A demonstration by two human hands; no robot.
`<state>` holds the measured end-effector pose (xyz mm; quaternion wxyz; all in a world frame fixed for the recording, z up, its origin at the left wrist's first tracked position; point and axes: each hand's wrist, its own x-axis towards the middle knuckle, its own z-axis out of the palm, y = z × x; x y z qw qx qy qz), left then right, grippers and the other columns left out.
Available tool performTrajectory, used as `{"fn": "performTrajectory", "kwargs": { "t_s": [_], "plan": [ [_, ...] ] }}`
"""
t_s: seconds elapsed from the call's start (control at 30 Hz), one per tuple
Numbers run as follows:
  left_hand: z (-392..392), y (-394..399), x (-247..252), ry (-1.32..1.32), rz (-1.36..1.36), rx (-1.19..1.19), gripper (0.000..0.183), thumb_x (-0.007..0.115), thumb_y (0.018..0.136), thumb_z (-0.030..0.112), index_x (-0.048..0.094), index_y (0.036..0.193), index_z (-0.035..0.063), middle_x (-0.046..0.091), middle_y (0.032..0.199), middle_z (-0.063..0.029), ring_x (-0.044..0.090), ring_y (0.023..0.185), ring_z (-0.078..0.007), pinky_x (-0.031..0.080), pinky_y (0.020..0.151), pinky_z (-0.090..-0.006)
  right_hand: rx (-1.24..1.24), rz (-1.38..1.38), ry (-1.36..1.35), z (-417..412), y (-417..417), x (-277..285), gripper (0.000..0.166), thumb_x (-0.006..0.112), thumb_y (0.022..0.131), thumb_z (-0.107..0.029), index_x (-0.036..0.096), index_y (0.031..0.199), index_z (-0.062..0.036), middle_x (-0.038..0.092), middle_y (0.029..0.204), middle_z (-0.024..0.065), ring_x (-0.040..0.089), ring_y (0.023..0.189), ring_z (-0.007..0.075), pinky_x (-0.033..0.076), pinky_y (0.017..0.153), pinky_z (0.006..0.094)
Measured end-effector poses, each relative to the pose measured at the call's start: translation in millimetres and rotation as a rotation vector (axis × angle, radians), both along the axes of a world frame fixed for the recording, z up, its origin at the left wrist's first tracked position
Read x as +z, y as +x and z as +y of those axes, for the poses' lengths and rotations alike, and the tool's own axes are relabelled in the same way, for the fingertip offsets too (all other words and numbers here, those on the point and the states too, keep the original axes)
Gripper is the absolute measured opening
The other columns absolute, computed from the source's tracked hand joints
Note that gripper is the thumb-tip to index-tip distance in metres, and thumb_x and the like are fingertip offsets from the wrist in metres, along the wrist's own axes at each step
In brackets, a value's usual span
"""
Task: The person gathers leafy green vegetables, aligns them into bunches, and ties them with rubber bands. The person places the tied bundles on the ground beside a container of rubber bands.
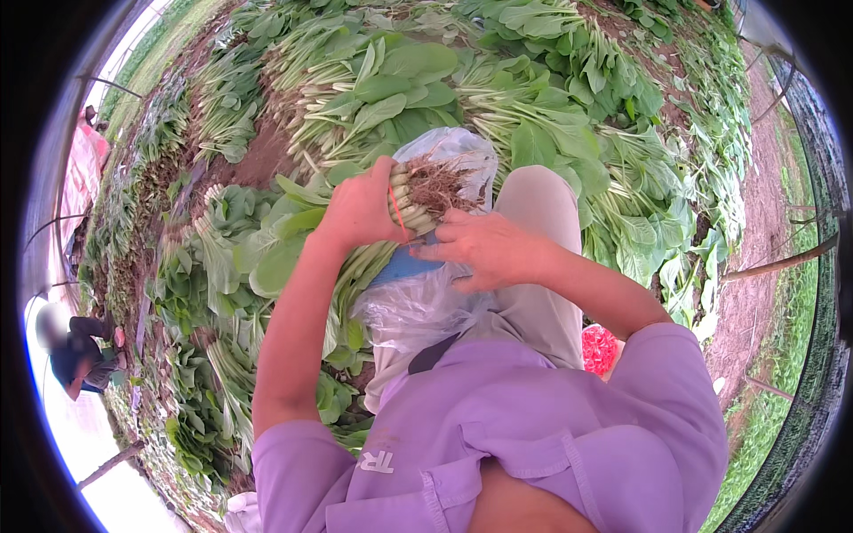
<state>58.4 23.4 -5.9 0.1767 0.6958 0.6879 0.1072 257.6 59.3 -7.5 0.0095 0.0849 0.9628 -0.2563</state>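
Note:
A bundle of leafy greens (414, 210) lies across my lap, its brown roots pointing up and right. My left hand (356, 206) is closed around the pale stems just below the roots. A thin red band (397, 212) crosses the stems beside my left fingers. My right hand (483, 246) is at the root end, fingers spread near the lower end of the band; whether they grip the band or stems cannot be told. Beneath the bundle, clear plastic sheeting (416, 306) and a blue cloth or mat (405, 264) cover my lap.
Piles of uprooted greens (386, 100) lie on the soil ahead and to both sides. A container of red bands or ties (600, 350) stands by my right hip. Another person (83, 356) crouches far left. Curved poles and dark netting (810, 300) edge the right side.

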Motion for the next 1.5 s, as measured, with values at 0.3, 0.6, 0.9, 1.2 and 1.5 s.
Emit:
{"fn": "performTrajectory", "kwargs": {
  "t_s": [0.3, 0.6, 0.9, 1.2, 1.5],
  "plan": [
    [-7.9, 3.6, -3.0, 0.097, -0.099, 0.010, 0.078, 0.077, 0.039, 0.032, 0.039, 0.102, 0.0052, 0.057, 0.085, -0.0138, 0.056, 0.080, -0.0306, 0.043, 0.069, -0.0367, -0.199, 0.100, 0.140, 61.0, 13.6, -53.6, 0.053, 0.060, 0.054, -0.010, 0.054, 0.106, -0.0192, 0.043, 0.120, 0.0041, 0.037, 0.113, 0.0179, 0.046, 0.072, 0.0310],
    [-11.5, -4.4, -8.8, 0.118, -0.065, -0.012, 0.076, 0.077, 0.040, 0.029, 0.039, 0.101, 0.0058, 0.057, 0.085, -0.0131, 0.056, 0.080, -0.0303, 0.044, 0.068, -0.0360, 0.009, 0.113, -0.716, 66.5, 0.2, -87.7, 0.039, 0.058, 0.063, -0.011, 0.057, 0.101, -0.0072, 0.041, 0.117, 0.0104, 0.039, 0.109, 0.0222, 0.031, 0.093, 0.0338],
    [-8.1, -10.9, -11.4, 0.112, -0.142, 0.003, 0.073, 0.074, 0.040, 0.025, 0.040, 0.101, 0.0047, 0.057, 0.085, -0.0138, 0.056, 0.080, -0.0309, 0.044, 0.069, -0.0365, -0.165, 0.081, -1.051, 43.3, 6.7, -57.0, 0.035, 0.060, 0.065, -0.015, 0.060, 0.100, -0.0089, 0.041, 0.116, 0.0091, 0.039, 0.108, 0.0245, 0.029, 0.094, 0.0323],
    [-6.4, -9.6, -11.7, 0.124, -0.103, 0.014, 0.073, 0.073, 0.041, 0.027, 0.040, 0.102, 0.0038, 0.057, 0.081, -0.0144, 0.056, 0.078, -0.0313, 0.043, 0.068, -0.0364, -0.243, 0.202, -0.527, 17.9, -5.3, -88.5, 0.033, 0.061, 0.071, -0.021, 0.058, 0.101, -0.0091, 0.049, 0.111, 0.0126, 0.040, 0.110, 0.0224, 0.029, 0.095, 0.0341],
    [-34.5, -25.1, 0.7, 0.221, -0.191, 0.029, 0.074, 0.076, 0.041, 0.027, 0.041, 0.101, 0.0037, 0.056, 0.083, -0.0123, 0.056, 0.077, -0.0291, 0.044, 0.067, -0.0338, -0.064, 0.209, -0.522, 37.1, -32.3, -66.9, 0.040, 0.059, 0.074, -0.024, 0.050, 0.109, -0.0084, 0.047, 0.116, 0.0091, 0.041, 0.108, 0.0253, 0.028, 0.093, 0.0337]
  ]
}}
